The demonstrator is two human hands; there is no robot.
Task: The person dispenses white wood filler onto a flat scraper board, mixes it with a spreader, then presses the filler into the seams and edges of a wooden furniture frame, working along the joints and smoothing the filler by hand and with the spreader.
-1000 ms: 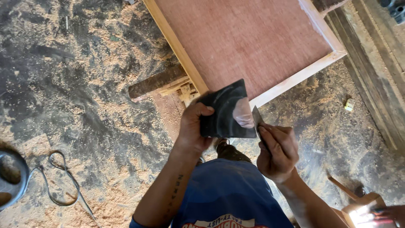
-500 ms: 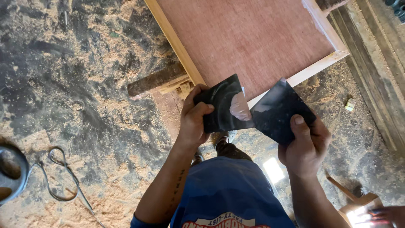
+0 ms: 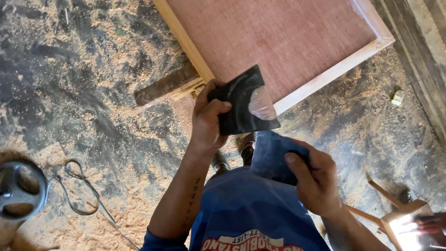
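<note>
Two dark sandpaper sheets: left hand is pinching the upper sheet over the reddish wood-framed panel's near edge; right hand is gripping the lower sheet, just below.

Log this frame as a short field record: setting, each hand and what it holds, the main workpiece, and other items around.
setting: workshop floor strewn with sawdust
left hand: grips a dark sheet with a worn pale patch, held up over the panel's edge
right hand: holds a second dark piece close to the body
workpiece: reddish panel in a pale wooden frame
other items: metal wheel and cord at lower left; wooden block under the frame
clothing: blue shirt
</note>
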